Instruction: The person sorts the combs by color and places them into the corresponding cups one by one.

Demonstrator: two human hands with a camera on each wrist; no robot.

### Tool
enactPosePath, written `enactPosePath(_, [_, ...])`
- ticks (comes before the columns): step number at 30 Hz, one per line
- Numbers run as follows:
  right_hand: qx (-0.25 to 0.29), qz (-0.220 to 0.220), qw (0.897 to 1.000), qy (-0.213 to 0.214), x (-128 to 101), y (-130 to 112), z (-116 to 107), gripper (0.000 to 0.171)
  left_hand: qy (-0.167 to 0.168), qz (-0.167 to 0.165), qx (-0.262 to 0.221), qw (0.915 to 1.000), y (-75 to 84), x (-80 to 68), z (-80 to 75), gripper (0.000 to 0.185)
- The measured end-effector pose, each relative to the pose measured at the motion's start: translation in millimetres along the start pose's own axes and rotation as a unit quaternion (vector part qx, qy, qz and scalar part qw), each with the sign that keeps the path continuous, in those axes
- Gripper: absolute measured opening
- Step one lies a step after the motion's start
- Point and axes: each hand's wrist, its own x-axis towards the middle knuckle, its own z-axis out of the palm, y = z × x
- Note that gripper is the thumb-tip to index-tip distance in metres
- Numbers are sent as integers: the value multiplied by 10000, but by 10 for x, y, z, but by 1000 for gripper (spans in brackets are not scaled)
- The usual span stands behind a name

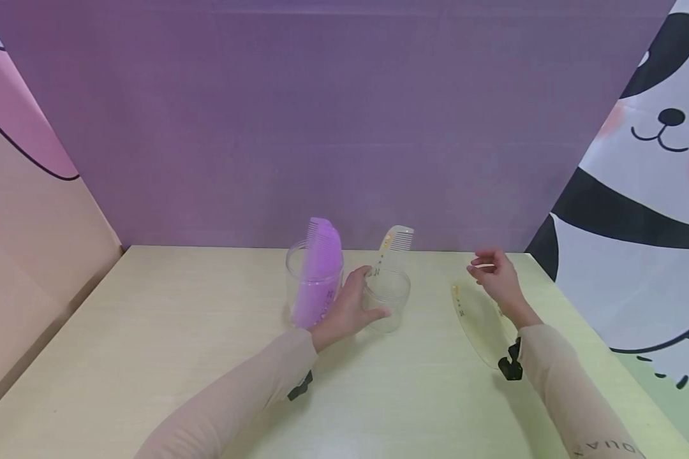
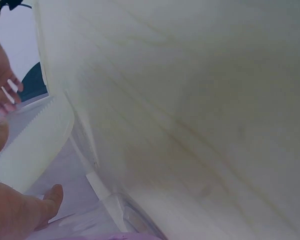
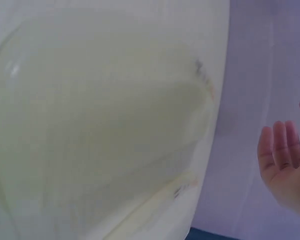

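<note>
Small clear cup [image 1: 387, 301] with pale comb [image 1: 392, 247] is gripped by curled left hand [image 1: 347, 310]; right hand [image 1: 496, 275] held above bench [image 1: 149, 357], fingers [image 1: 482, 260] loosely spread, nothing held.

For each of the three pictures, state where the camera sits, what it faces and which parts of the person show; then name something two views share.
Head: looks forward and down at the table; both sleeves, left hand gripping the clear cup, right hand open.
Left wrist: close along the tabletop; left hand's thumb, cream comb.
Right wrist: over the flat comb lying on the table; open right palm.
Shared: head and left wrist views both show the cream comb and the right hand.
</note>
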Motion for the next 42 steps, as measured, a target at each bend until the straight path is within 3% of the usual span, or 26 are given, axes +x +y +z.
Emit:
enactPosePath(7, [-849,233,9935,-724,-22,220,-101,51,6,-28,-16,10000,-1,10,-1,88])
enactPosePath(12, [-1056,518,9840,-1340,-22,315,-123,59,1,34,-102,9999,-8,24,6,88])
enactPosePath(16, [-1145,690,9783,-1586,-26,339,-117,60,-5,47,-178,9998,-11,29,7,88])
enactPosePath(22, [-1337,667,9741,-1696,-10,373,-100,62,2,31,-178,9998,-4,30,2,88])
enactPosePath(28, [-1664,757,9660,-1828,2,353,-40,75,5,-14,-106,9999,-7,34,2,87])
enactPosePath(35, [-2163,503,9612,-1637,26,328,67,79,0,-71,-121,9999,-10,17,5,88])
enactPosePath(42, [-2255,673,9598,-1530,25,321,100,80,-21,-85,-121,9999,-11,-4,13,87])
